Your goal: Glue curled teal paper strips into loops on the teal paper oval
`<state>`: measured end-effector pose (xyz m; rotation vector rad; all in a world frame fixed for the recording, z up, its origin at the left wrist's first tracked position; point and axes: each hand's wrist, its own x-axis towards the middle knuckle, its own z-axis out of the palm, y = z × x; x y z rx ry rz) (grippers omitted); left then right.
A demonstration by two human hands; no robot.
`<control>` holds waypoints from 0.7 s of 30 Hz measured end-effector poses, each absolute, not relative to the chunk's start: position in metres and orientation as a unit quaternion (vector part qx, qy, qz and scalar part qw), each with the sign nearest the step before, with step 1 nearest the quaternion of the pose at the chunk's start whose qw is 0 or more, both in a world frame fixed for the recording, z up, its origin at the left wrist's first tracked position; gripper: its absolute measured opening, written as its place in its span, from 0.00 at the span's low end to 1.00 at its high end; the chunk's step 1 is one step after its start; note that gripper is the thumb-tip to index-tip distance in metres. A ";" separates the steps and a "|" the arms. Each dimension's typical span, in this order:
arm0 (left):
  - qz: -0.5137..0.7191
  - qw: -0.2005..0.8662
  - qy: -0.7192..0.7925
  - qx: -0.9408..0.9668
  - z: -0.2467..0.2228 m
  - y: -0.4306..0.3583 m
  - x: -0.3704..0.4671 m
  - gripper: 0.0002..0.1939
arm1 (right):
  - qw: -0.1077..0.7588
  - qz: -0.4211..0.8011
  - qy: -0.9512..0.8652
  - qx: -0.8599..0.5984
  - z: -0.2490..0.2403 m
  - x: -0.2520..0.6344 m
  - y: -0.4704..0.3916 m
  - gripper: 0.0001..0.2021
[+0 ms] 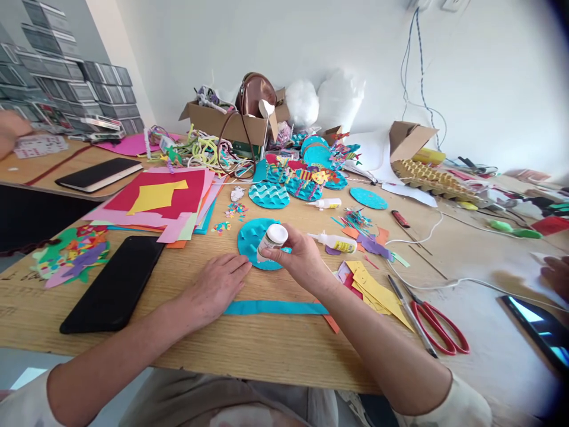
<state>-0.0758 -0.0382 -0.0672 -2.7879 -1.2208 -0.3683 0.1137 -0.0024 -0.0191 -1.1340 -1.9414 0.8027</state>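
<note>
A small white bottle with a white cap (272, 238) is tilted over a round blue disc (249, 233), with the fingers of my right hand (299, 254) wrapped round it. Raised wavy blue strips stand on the disc, partly hidden by the bottle. Flat on the table beside the disc's lower left edge lies my left hand (221, 283), its fingertips by the rim and nothing visible in it. A long blue paper strip (275, 308) runs across the table below both hands.
A black phone (114, 284) and stacked coloured paper (191, 207) lie left. To the right are glue bottles (340, 243), yellow paper pieces (373, 290), red-handled scissors (438, 326) and white cords. Decorated blue discs (269, 195) stand behind. Other people's hands show at both edges.
</note>
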 end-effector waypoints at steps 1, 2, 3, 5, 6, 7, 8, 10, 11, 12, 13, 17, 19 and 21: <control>-0.118 0.038 -0.398 -0.909 -0.067 -0.038 -0.076 0.14 | 0.365 0.303 -0.761 -0.443 -0.019 0.113 -0.003 0.09; -0.116 0.037 -0.398 -0.909 -0.068 -0.038 -0.075 0.14 | 0.362 0.294 -0.766 -0.443 -0.018 0.113 -0.003 0.09; -0.115 0.037 -0.399 -0.909 -0.068 -0.038 -0.075 0.14 | 0.362 0.285 -0.771 -0.441 -0.018 0.113 -0.003 0.09; -0.115 0.031 -0.404 -0.907 -0.069 -0.037 -0.075 0.15 | 0.362 0.276 -0.776 -0.437 -0.018 0.112 -0.003 0.08; -0.115 0.028 -0.405 -0.907 -0.069 -0.037 -0.075 0.15 | 0.363 0.276 -0.776 -0.436 -0.018 0.112 -0.003 0.08; -0.116 0.025 -0.407 -0.906 -0.070 -0.037 -0.075 0.15 | 0.363 0.279 -0.774 -0.437 -0.018 0.111 -0.003 0.08; -0.117 0.023 -0.408 -0.905 -0.070 -0.037 -0.075 0.15 | 0.363 0.282 -0.771 -0.440 -0.018 0.111 -0.003 0.08; -0.122 0.022 -0.406 -0.906 -0.072 -0.037 -0.075 0.15 | 0.364 0.287 -0.766 -0.445 -0.018 0.111 -0.002 0.08; -0.123 0.024 -0.405 -0.906 -0.073 -0.037 -0.076 0.15 | 0.365 0.288 -0.765 -0.445 -0.018 0.111 -0.003 0.08; -0.123 0.026 -0.405 -0.906 -0.073 -0.037 -0.076 0.15 | 0.366 0.289 -0.765 -0.444 -0.018 0.111 -0.003 0.08; -0.122 0.029 -0.404 -0.906 -0.074 -0.037 -0.076 0.15 | 0.368 0.290 -0.764 -0.443 -0.018 0.111 -0.003 0.08; -0.118 0.035 -0.405 -0.906 -0.075 -0.037 -0.077 0.16 | 0.373 0.287 -0.764 -0.441 -0.020 0.112 -0.003 0.08; -0.121 0.037 -0.404 -0.906 -0.076 -0.036 -0.077 0.16 | 0.374 0.282 -0.763 -0.445 -0.021 0.112 -0.002 0.08; -0.125 0.041 -0.401 -0.906 -0.076 -0.036 -0.077 0.15 | 0.375 0.283 -0.764 -0.443 -0.022 0.112 -0.002 0.08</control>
